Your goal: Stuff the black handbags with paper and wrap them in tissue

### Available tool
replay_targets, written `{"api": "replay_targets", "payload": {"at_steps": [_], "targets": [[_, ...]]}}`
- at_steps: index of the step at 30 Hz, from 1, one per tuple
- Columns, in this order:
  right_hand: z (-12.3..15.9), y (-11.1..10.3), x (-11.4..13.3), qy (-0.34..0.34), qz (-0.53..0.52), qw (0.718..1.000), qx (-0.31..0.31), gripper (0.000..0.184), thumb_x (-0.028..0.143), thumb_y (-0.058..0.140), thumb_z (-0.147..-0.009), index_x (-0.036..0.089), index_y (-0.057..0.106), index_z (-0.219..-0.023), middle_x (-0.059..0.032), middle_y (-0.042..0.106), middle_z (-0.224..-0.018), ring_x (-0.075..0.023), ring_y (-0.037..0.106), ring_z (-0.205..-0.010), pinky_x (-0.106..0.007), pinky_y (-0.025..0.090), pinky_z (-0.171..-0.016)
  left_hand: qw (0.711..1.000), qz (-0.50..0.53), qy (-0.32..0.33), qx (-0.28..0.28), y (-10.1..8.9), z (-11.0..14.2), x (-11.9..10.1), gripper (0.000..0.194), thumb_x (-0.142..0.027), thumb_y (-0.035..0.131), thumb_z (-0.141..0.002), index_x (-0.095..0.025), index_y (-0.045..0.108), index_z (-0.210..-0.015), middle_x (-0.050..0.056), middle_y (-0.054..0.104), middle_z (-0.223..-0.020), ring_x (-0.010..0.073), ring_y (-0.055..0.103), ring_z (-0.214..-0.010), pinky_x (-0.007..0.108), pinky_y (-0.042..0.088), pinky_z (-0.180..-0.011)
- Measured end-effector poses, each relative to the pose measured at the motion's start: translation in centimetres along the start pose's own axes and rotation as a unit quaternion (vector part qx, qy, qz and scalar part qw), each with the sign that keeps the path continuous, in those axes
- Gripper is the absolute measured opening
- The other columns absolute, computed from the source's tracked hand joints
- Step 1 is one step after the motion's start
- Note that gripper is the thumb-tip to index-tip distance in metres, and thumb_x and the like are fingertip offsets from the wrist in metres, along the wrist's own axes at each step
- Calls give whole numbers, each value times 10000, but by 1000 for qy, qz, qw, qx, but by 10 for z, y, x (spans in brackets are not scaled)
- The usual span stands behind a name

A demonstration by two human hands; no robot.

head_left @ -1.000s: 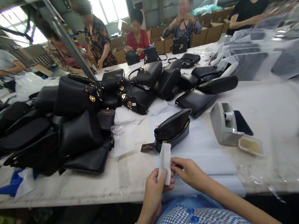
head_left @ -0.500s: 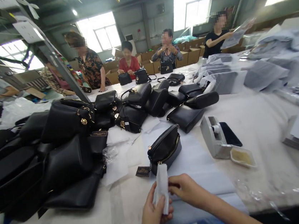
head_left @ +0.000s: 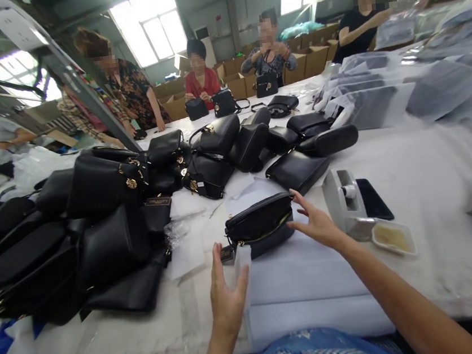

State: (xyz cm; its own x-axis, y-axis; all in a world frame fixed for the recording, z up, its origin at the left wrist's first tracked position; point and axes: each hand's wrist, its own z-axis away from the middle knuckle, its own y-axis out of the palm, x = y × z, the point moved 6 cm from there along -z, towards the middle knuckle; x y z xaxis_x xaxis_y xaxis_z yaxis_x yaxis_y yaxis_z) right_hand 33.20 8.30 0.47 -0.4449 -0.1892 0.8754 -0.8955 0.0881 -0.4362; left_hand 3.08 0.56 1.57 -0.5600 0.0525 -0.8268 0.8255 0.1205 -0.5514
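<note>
A small black handbag [head_left: 262, 225] lies on white paper sheets [head_left: 310, 271] in front of me, its zipped top facing up. My right hand [head_left: 320, 224] is at the bag's right end, fingers apart, the fingertips touching its edge. My left hand [head_left: 228, 294] is open near the bag's left end, thumb and fingers spread. Beside that thumb, a folded white paper strip [head_left: 244, 258] stands against the bag's lower left corner; I cannot tell whether the thumb touches it. A dark hang tag [head_left: 226, 253] with gold lettering sits by the same corner, partly behind my fingers.
Black handbags [head_left: 111, 242] are heaped on the left, with more bags [head_left: 298, 167] behind. To the right are a grey dispenser [head_left: 343, 201], a dark phone [head_left: 374, 200] and a plastic tub [head_left: 393, 237]. Wrapped bags lie at far right. Several people work across the table.
My left hand has let go of the folded paper strip and spread its fingers. My right hand has moved from the strip up to the bag's right end. The bag has turned slightly.
</note>
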Motion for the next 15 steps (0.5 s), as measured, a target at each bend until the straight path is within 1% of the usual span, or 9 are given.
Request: {"api": "replay_targets", "payload": {"at_steps": [2,3,5,6,8,10,11,13,15], "targets": [[-6,6,-4,16,-51,998,39,961,327,712,-781,293,122,-1539,-86,514,-1401,-248,490,-1290,-475,401,-1091,999,6,-6,33,16,-10,-3,997,-412,668,-818,-233,1,-1537,146,265,-1578,282,300,-1431,468,280,-1157],[-8,8,-5,21,-76,995,56,991,314,725,-771,289,101,-1541,-84,539,-1372,-239,525,-1253,-469,401,-1092,999,-2,-4,44,21,-16,-1,1056,-415,702,-786,-208,-12,-1536,170,277,-1568,296,318,-1421,473,299,-1144],[-11,10,-7,22,-109,990,85,992,292,752,-745,279,149,-1533,-76,577,-1322,-230,573,-1190,-455,414,-1082,996,-53,17,62,26,-29,6,1019,-393,732,-747,-165,115,-1525,196,389,-1504,323,401,-1369,484,346,-1106],[-11,11,-8,18,-113,989,99,946,285,768,-729,268,236,-1511,-71,597,-1291,-232,586,-1165,-448,426,-1072,992,-97,36,71,26,-36,10,935,-373,732,-739,-161,226,-1496,190,473,-1442,334,460,-1317,490,373,-1077],[-12,9,-7,6,-103,988,116,767,282,790,-701,230,460,-1392,-64,638,-1210,-242,608,-1114,-433,463,-1034,972,-200,80,93,22,-49,16,703,-330,716,-740,-177,439,-1369,145,632,-1246,335,579,-1159,487,430,-997],[-10,4,-3,-21,-79,990,112,550,283,786,-702,200,617,-1219,-60,658,-1124,-243,631,-1041,-412,507,-976,943,-290,126,107,14,-60,17,512,-250,678,-758,-191,541,-1247,95,695,-1028,308,638,-988,444,482,-892],[-9,0,0,-40,-60,993,98,469,275,772,-717,199,653,-1164,-60,657,-1099,-240,635,-1018,-403,518,-956,928,-321,153,111,10,-65,15,471,-190,653,-762,-193,557,-1223,77,695,-952,291,644,-928,416,497,-845],[-3,-10,7,-83,-10,995,58,371,224,697,-781,223,675,-1152,-70,643,-1115,-236,623,-1039,-397,510,-964,901,-358,216,116,5,-71,7,552,-68,592,-750,-206,528,-1280,50,679,-881,265,638,-878,383,507,-805],[7,-20,11,-117,46,992,20,392,136,564,-840,261,665,-1198,-79,625,-1184,-235,588,-1127,-405,478,-1009,881,-373,265,123,3,-73,2,742,6,557,-730,-245,407,-1412,31,678,-919,244,632,-904,409,494,-891]]}}
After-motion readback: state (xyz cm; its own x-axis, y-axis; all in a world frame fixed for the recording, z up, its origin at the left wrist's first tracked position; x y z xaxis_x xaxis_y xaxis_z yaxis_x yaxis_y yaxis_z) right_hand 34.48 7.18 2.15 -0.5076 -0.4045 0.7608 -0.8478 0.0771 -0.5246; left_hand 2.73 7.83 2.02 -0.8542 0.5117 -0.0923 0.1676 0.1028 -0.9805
